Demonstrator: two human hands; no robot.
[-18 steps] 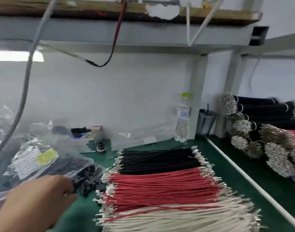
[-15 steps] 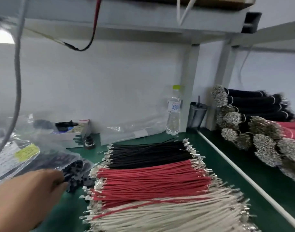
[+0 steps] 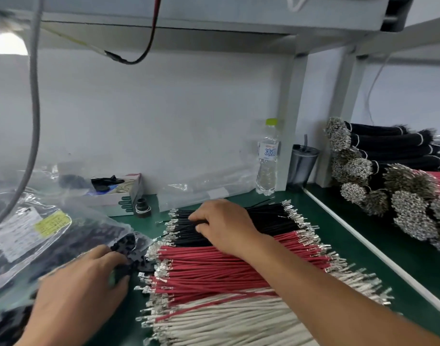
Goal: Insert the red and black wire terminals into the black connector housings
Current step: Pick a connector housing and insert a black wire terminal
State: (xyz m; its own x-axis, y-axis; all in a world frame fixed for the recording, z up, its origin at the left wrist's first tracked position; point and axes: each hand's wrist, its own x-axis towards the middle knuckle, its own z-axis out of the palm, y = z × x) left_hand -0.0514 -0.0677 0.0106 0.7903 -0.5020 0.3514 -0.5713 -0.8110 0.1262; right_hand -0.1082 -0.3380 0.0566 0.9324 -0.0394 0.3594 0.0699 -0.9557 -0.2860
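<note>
Black wires [image 3: 266, 218], red wires [image 3: 226, 267] and white wires [image 3: 226, 323], all with metal terminals at both ends, lie in flat rows on the green mat [image 3: 321, 221]. My right hand [image 3: 226, 227] rests on the black row, its fingertips curled and pinching a black wire near the left terminals. A pile of black connector housings [image 3: 127, 244] spills from a clear plastic bag [image 3: 39, 236] at the left. My left hand [image 3: 84, 285] reaches into that pile, fingers and thumb curled round a housing that the fingers mostly hide.
A water bottle [image 3: 267, 158] and a grey cup [image 3: 302, 167] stand at the back wall. A small open box [image 3: 120, 196] sits at the back left. Tied wire bundles [image 3: 388, 186] are stacked beyond a white divider strip [image 3: 368, 248]. A grey cable [image 3: 33, 121] hangs at the left.
My right hand has come into view and settled on the black wires. My left hand has pushed further into the housing pile. The camera has tilted down.
</note>
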